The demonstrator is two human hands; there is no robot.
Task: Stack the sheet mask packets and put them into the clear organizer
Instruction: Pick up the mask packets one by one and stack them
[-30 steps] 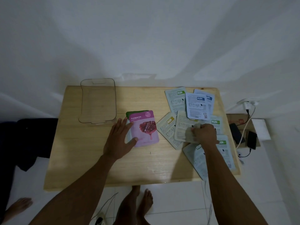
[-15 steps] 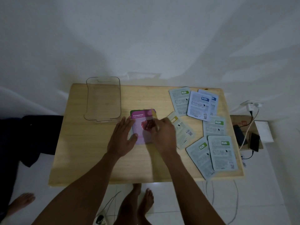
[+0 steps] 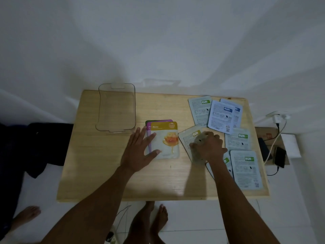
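A small stack of sheet mask packets lies mid-table, with a yellow Honey packet (image 3: 166, 140) face up on top and purple and green edges showing beneath. My left hand (image 3: 139, 149) rests flat, fingers spread, on the stack's left edge. My right hand (image 3: 208, 147) presses down with curled fingers on a face-down packet with a yellow label (image 3: 189, 136) just right of the stack. Several more face-down packets (image 3: 219, 114) lie spread over the table's right side. The clear organizer (image 3: 117, 107) stands empty at the back left.
The wooden table (image 3: 105, 173) stands against a white wall. To its right, a phone (image 3: 279, 156) and cables lie on a low box, with a charger in a wall socket. Dark cloth lies on the floor at left. Bare feet show below the front edge.
My right hand carried a packet from the right pile, laid it face up on the stack as the Honey packet, then moved back right onto another face-down packet. My left hand stayed put.
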